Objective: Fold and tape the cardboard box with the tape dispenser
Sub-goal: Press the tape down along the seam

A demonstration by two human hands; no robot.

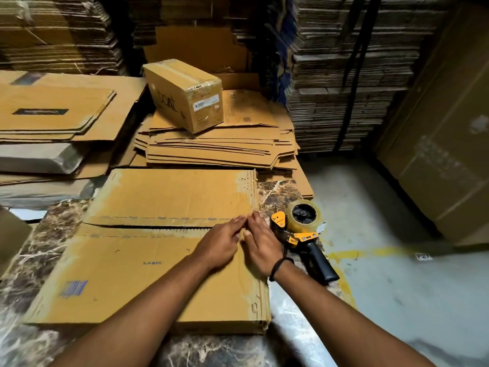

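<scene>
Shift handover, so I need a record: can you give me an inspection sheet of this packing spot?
Surface: brown marbled worktop.
Job's things: flat cardboard box on it; tape dispenser lying beside its right edge.
Clutter: sealed box on a pile of flat cartons.
Hands: left hand and right hand on the box, fingertips meeting at its seam; pinching unclear.
Cables: nothing seen.
Surroundings: tall cardboard stacks; grey floor with yellow marking.

Around the hands
Flattened box under left hand and right hand; tape dispenser just right of the right hand; sealed carton on a cardboard stack beyond.
</scene>
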